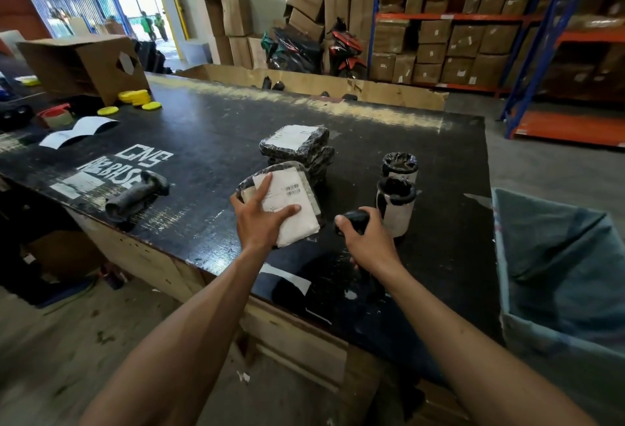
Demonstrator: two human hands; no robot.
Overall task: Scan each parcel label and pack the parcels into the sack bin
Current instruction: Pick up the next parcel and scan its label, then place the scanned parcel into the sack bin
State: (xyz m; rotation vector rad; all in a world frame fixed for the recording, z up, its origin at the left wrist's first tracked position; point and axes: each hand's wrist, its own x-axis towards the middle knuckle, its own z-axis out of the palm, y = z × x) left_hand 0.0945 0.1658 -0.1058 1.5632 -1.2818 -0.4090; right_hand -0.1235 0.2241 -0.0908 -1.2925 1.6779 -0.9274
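1. The flat wrapped parcel [287, 202] lies on the tabletop [209, 141]; left hand [260, 219] presses it, fingers spread flat.
2. Right hand [368, 243] clenches the barcode scanner [353, 221].
3. Probably light, pliable, slick; grip its edges.

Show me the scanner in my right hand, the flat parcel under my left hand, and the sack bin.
scanner [353, 219], head view, its dark head above the fingers
flat parcel [297, 219], head view, its white label
sack bin [507, 290], head view, its near left wall
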